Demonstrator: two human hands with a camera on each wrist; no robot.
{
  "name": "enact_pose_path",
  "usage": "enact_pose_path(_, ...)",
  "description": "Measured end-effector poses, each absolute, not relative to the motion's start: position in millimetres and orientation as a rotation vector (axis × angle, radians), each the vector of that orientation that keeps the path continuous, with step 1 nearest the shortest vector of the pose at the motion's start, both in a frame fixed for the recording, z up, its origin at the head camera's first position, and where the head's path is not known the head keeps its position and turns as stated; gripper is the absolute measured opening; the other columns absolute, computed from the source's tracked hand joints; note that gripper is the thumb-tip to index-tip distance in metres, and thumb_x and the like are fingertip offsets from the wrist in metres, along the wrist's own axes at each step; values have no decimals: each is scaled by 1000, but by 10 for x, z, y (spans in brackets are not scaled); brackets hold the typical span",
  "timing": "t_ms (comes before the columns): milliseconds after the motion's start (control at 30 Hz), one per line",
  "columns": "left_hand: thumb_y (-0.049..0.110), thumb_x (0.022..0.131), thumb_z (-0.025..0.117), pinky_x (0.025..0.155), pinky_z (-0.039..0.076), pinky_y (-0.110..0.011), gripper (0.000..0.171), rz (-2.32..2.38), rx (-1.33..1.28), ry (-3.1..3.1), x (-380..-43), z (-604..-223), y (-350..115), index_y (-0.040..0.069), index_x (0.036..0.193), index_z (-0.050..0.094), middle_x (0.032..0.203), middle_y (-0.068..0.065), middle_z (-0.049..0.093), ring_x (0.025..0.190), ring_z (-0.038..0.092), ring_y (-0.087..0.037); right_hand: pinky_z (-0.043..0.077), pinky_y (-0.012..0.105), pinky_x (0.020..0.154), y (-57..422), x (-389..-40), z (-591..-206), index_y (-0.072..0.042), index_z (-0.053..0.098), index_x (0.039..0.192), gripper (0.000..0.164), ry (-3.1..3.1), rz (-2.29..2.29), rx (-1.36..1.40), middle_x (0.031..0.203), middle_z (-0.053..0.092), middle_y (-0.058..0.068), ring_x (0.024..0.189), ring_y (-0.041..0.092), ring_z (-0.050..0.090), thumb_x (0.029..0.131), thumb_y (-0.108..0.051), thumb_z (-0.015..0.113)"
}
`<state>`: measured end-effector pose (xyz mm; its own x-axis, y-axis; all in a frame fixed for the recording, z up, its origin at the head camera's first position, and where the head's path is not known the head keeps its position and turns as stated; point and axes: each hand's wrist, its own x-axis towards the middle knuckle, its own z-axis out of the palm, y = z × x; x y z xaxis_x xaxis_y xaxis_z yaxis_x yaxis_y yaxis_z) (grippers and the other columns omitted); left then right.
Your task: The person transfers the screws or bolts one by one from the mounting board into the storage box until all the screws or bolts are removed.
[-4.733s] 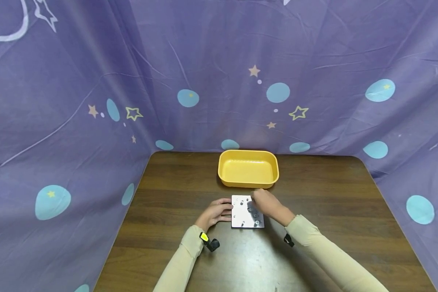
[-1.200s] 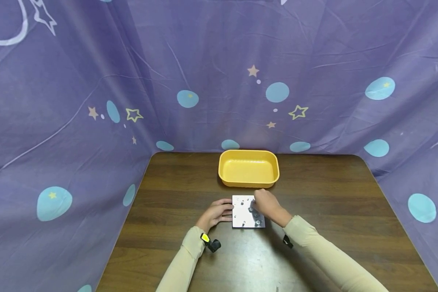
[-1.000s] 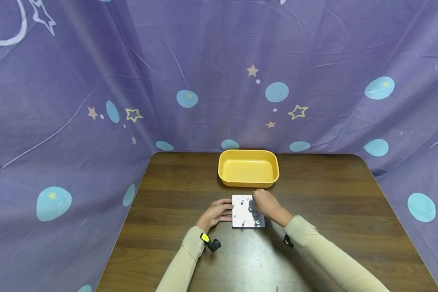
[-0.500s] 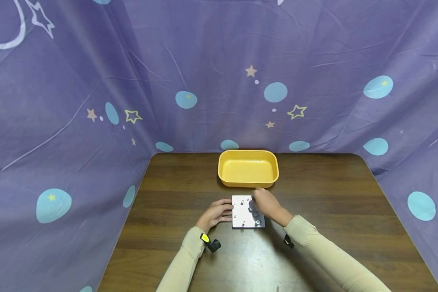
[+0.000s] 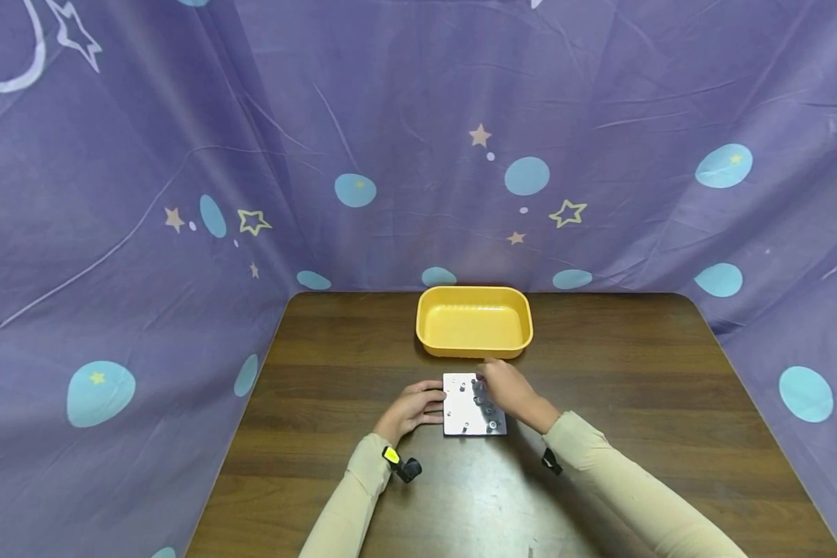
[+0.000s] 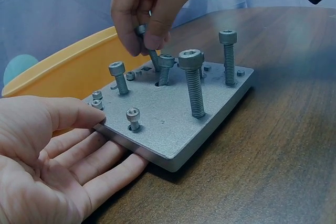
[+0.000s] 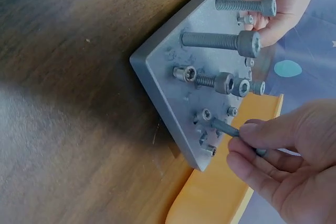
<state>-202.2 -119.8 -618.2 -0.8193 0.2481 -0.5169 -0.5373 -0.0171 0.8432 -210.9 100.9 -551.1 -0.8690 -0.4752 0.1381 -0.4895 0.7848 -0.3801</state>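
Note:
A grey metal plate [image 6: 157, 129] lies flat on the table, with several socket head bolts of different sizes standing upright in it. My left hand [image 5: 413, 404] holds the plate's left edge; in the left wrist view its thumb [image 6: 84, 115] rests at the top edge and the fingers reach below. At the far right part of the plate, my right hand [image 5: 511, 389] pinches a slim bolt [image 7: 226, 127] between thumb and fingers. That bolt is tilted in the right wrist view, its lower end at the plate. Whether it sits in a hole I cannot tell.
A yellow bin [image 5: 474, 353] stands just behind the plate, close to my right hand. The wooden table [image 5: 621, 372] extends to both sides. A purple patterned curtain [image 5: 418, 101] hangs along the back and sides.
My right hand has made only small shifts and turns over the same part of the plate, its fingertips now slightly further left. The left hand and plate stay in place.

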Motion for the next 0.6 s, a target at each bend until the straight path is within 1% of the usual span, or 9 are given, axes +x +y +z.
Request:
enact_pose_path(67, 11, 100, 63, 89, 63, -44, 49, 1889, -296, 1726, -2018, -6182, -1201, -2, 145, 49, 126, -19, 66, 101, 70, -21, 62, 36, 68, 1018, -2118, -5500, 2, 72, 88, 19, -2951, 618, 806, 83, 67, 12, 76, 25, 68, 81, 18, 64)
enact_pose_path(133, 12, 100, 63, 89, 63, -44, 49, 1890, -285, 1728, -2015, -6180, -1207, -2, 145, 48, 126, -19, 66, 101, 70, -21, 59, 33, 63, 1025, -2140, -5483, 1, 69, 84, 17, -2965, 617, 821, 79, 64, 9, 70, 20, 63, 81, 17, 64)
enact_pose_path(233, 11, 100, 62, 90, 62, -45, 49, 1894, -283, 1716, -2016, -6180, -1217, -2, 145, 49, 125, -19, 65, 101, 70, -22, 46, 26, 52, 1040, -2192, -5427, -2, 63, 73, 21, -2983, 649, 859, 67, 54, 2, 61, 12, 48, 82, 17, 61)
enact_pose_path(333, 11, 100, 62, 91, 62, -45, 48, 1901, -277, 1698, -2022, -6180, -1226, -2, 145, 49, 125, -18, 65, 102, 70, -22, 34, 23, 50, 1078, -2264, -5355, -2, 59, 66, 26, -2961, 692, 913, 62, 45, -1, 59, 10, 38, 81, 18, 60)
enact_pose_path(400, 11, 100, 62, 91, 62, -45, 48, 1903, -278, 1686, -2025, -6179, -1229, -3, 145, 49, 125, -18, 66, 103, 70, -23, 38, 22, 51, 1111, -2329, -5288, -1, 63, 66, 24, -2931, 700, 934, 63, 49, 0, 61, 10, 43, 81, 17, 63)
enact_pose_path(433, 11, 100, 62, 91, 62, -45, 48, 1904, -277, 1683, -2026, -6177, -1229, -3, 145, 49, 125, -18, 66, 103, 70, -23, 42, 23, 53, 1131, -2368, -5253, -1, 65, 67, 22, -2916, 696, 939, 65, 53, 1, 62, 10, 47, 81, 16, 65)
enact_pose_path(533, 10, 99, 63, 90, 62, -45, 49, 1901, -284, 1679, -2024, -6167, -1227, -3, 144, 49, 123, -18, 67, 101, 71, -23, 57, 31, 65, 1187, -2500, -5097, 0, 72, 76, 15, -2898, 702, 939, 76, 66, 8, 74, 18, 62, 81, 14, 67)
enact_pose_path(567, 10, 99, 63, 89, 62, -45, 49, 1900, -289, 1678, -2024, -6163, -1225, -3, 144, 49, 122, -18, 67, 101, 71, -23, 59, 34, 70, 1206, -2549, -5041, 1, 74, 81, 14, -2907, 699, 930, 81, 70, 10, 78, 21, 65, 81, 13, 67)
enact_pose_path(600, 9, 99, 63, 89, 63, -45, 48, 1897, -287, 1683, -2022, -6160, -1224, -3, 144, 49, 122, -18, 67, 100, 71, -22, 60, 36, 71, 1225, -2602, -4985, 3, 74, 84, 14, -2919, 694, 925, 83, 71, 11, 81, 23, 67, 81, 14, 67)
